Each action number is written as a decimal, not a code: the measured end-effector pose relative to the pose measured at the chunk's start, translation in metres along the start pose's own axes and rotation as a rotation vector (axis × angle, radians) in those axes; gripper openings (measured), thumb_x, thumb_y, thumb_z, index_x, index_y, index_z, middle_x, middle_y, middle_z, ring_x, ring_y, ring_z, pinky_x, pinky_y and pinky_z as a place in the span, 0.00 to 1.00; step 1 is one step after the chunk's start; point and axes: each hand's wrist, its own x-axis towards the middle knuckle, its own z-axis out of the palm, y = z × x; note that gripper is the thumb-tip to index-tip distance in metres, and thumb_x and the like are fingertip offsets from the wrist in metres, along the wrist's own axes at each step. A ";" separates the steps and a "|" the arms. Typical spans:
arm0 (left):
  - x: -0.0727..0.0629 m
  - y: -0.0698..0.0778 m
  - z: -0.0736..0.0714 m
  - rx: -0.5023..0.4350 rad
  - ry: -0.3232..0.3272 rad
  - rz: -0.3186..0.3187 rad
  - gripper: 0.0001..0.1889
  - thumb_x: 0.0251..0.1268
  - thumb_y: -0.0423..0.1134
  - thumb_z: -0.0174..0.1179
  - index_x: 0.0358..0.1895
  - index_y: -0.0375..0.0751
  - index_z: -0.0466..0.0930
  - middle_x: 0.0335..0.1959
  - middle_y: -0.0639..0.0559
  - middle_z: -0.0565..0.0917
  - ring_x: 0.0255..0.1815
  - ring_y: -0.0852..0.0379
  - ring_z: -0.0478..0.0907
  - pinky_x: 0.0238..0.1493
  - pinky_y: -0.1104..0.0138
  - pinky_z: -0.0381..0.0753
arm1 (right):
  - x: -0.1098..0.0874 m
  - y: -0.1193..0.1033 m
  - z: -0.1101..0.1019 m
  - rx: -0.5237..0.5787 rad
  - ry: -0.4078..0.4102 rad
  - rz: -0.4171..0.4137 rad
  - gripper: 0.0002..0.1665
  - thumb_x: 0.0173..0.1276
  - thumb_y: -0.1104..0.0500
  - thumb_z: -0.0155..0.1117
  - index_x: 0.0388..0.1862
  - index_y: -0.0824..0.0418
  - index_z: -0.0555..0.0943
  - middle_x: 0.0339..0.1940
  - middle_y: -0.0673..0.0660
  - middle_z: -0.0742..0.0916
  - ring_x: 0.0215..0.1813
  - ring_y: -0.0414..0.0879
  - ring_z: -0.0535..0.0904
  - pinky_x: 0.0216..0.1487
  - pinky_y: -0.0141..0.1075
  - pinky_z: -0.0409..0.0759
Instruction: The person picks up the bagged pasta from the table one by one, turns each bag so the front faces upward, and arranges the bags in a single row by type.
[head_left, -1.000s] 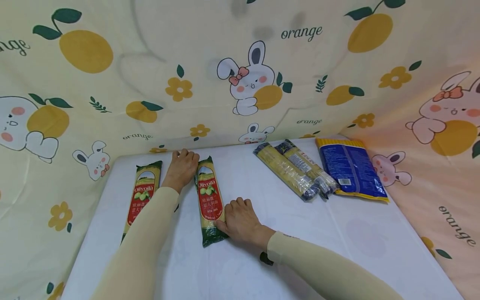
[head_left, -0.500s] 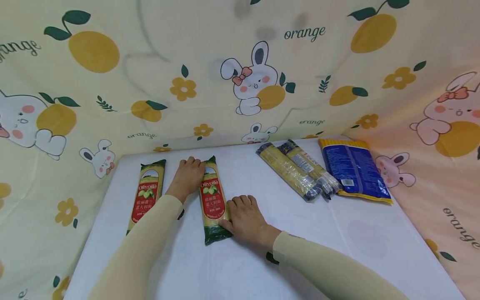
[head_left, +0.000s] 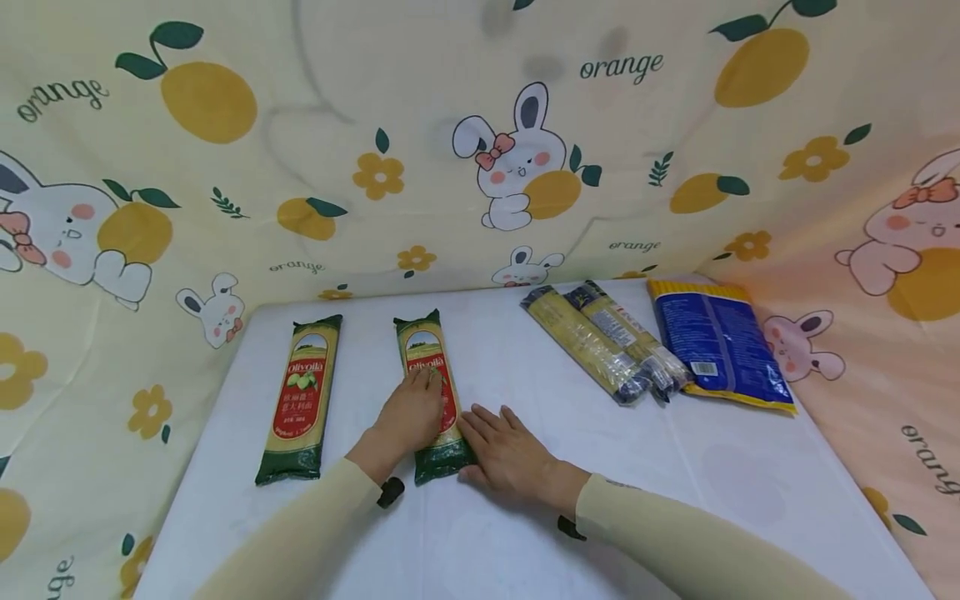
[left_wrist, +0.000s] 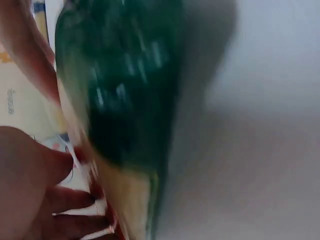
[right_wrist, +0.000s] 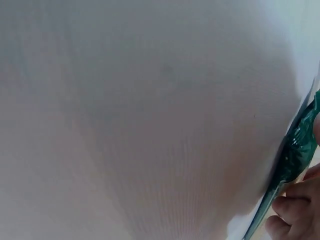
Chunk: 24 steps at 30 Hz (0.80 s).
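Cloth (head_left: 420, 67) printed with rabbits (head_left: 504, 207) and oranges (head_left: 210, 102) is hanging behind a white table (head_left: 502, 358) and is looking cream at the back, pinkish on the right

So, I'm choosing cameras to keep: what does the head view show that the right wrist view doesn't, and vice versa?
Only the head view: the left grip laid over the handled packet, a second Olivoilà packet, two transparent packs, a blue-and-yellow bag.
Only the right wrist view: a close side view of the green end.
Both: that green end, fingers beside it, white tablecloth.
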 end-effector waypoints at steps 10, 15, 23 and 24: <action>0.001 0.014 0.007 -0.096 0.017 -0.064 0.33 0.82 0.45 0.55 0.76 0.20 0.64 0.78 0.22 0.63 0.80 0.23 0.58 0.75 0.35 0.66 | 0.008 -0.008 0.003 0.016 -0.059 0.004 0.50 0.81 0.28 0.44 0.87 0.59 0.55 0.88 0.55 0.61 0.89 0.51 0.51 0.84 0.60 0.54; 0.001 0.010 0.012 -0.132 0.009 -0.110 0.33 0.85 0.44 0.50 0.78 0.21 0.60 0.81 0.24 0.58 0.84 0.26 0.50 0.79 0.33 0.56 | 0.014 -0.010 0.001 -0.013 -0.097 0.016 0.52 0.80 0.25 0.39 0.89 0.57 0.51 0.89 0.53 0.57 0.90 0.50 0.47 0.85 0.61 0.50; -0.004 0.002 0.018 -0.152 0.035 -0.111 0.33 0.86 0.45 0.48 0.80 0.22 0.56 0.83 0.25 0.55 0.85 0.27 0.47 0.80 0.33 0.53 | 0.017 -0.002 -0.001 -0.030 -0.113 0.026 0.50 0.81 0.25 0.38 0.89 0.53 0.52 0.89 0.51 0.58 0.89 0.50 0.48 0.85 0.61 0.51; -0.005 0.001 0.019 -0.149 0.038 -0.108 0.33 0.86 0.45 0.48 0.80 0.22 0.56 0.83 0.25 0.55 0.86 0.28 0.47 0.80 0.34 0.53 | 0.016 0.000 -0.001 -0.024 -0.112 0.034 0.50 0.81 0.25 0.38 0.89 0.54 0.52 0.89 0.51 0.59 0.89 0.50 0.48 0.85 0.61 0.51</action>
